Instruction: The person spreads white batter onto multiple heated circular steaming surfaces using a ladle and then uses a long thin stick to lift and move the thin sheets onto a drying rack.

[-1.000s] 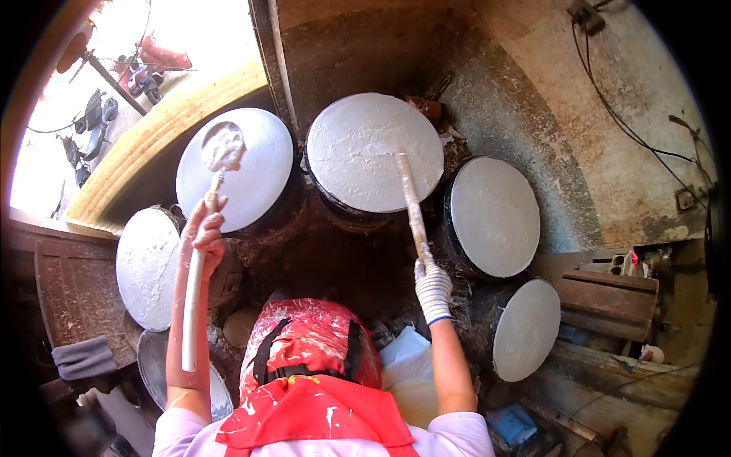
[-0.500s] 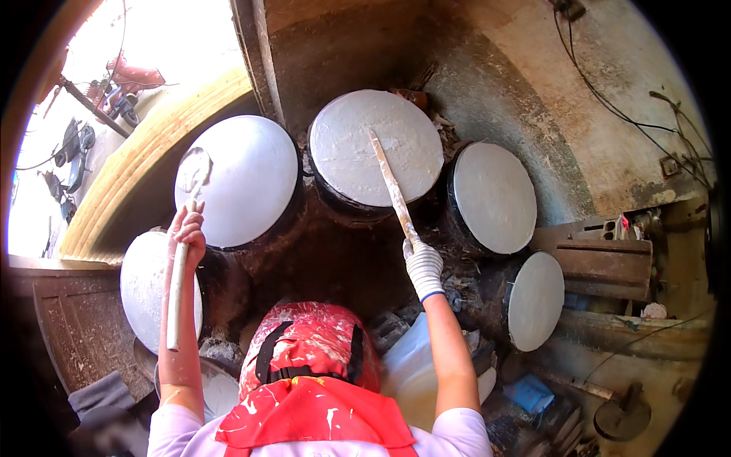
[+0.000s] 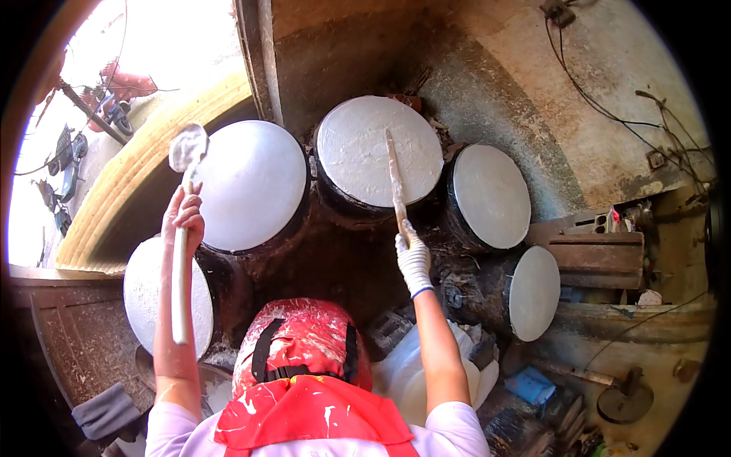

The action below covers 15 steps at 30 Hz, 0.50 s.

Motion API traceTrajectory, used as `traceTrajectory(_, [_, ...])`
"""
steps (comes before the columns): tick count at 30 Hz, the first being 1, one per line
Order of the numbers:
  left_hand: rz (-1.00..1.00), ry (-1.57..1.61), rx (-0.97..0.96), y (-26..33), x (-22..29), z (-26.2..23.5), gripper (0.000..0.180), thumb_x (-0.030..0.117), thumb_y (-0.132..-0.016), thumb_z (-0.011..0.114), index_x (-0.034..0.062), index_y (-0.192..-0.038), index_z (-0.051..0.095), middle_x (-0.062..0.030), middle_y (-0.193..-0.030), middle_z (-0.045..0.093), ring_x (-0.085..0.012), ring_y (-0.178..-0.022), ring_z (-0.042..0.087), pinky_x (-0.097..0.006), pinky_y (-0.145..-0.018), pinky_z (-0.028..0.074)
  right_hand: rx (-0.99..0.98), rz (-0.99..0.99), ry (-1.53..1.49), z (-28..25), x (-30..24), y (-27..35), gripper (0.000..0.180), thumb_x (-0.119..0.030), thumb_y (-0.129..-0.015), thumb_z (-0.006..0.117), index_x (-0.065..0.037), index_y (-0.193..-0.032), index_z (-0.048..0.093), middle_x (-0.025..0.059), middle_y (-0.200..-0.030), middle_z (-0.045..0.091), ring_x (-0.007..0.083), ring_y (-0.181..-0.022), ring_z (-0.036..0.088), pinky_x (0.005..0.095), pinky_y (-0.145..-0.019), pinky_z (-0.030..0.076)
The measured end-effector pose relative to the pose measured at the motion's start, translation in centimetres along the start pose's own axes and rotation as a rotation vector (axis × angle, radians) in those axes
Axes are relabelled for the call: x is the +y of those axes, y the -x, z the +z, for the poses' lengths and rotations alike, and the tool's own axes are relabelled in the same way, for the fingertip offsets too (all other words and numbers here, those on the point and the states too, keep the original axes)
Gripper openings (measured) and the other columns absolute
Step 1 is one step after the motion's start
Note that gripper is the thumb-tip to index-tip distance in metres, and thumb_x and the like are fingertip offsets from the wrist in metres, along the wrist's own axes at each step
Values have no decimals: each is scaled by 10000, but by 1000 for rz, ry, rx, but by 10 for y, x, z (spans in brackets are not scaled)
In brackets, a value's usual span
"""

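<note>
My bare left hand (image 3: 183,213) is closed round the pale handle of a ladle (image 3: 180,289). The ladle's round bowl, coated white, is raised just beyond the left rim of the back-left drum (image 3: 255,183), whose top is a smooth white surface. In a striped knit glove, my right hand (image 3: 413,263) grips a long flat wooden stick (image 3: 395,175) smeared with white. The stick's far part reaches over the back-middle drum (image 3: 354,156), covered in a rougher white layer; whether its tip touches that layer I cannot tell.
More white-topped drums stand at the right (image 3: 491,198), lower right (image 3: 534,293) and lower left (image 3: 141,297). A pale curved ledge (image 3: 114,198) borders the bright opening. Cables (image 3: 590,99) hang on the wall. A blue packet (image 3: 531,386) and a grey cloth (image 3: 106,411) lie low down.
The ladle's bowl has gone from over the back-left drum's white top up and left past its rim. My right hand has shifted slightly left, and the stick now stands more upright in the picture.
</note>
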<state>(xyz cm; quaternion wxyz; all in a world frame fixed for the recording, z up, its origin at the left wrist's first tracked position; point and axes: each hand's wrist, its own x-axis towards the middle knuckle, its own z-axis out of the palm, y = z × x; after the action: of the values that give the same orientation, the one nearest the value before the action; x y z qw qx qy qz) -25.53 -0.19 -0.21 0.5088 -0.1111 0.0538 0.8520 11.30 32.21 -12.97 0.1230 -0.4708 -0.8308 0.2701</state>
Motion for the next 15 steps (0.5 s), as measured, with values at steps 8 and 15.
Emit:
traceTrajectory(8, [-331,145,145,-33,-64,-9,383,248,-968,384,-91,-1145,389,-7,-680,426,-64,-418,417,-209,-423,374,59,138,-225,4,47,-45,385,-204,-851,593,-137,-1226,541,207,-996,629,275,-806,618,366,-725,483])
traceTrajectory(15, [-217,-66,159,-24,-92,36,386,264,-975,368,-82,-1142,413,1,-646,425,-58,-367,392,-191,-360,357,-58,135,74,-51,2,-65,389,-322,-845,566,-255,-1227,535,219,-949,621,385,-848,601,425,-748,477])
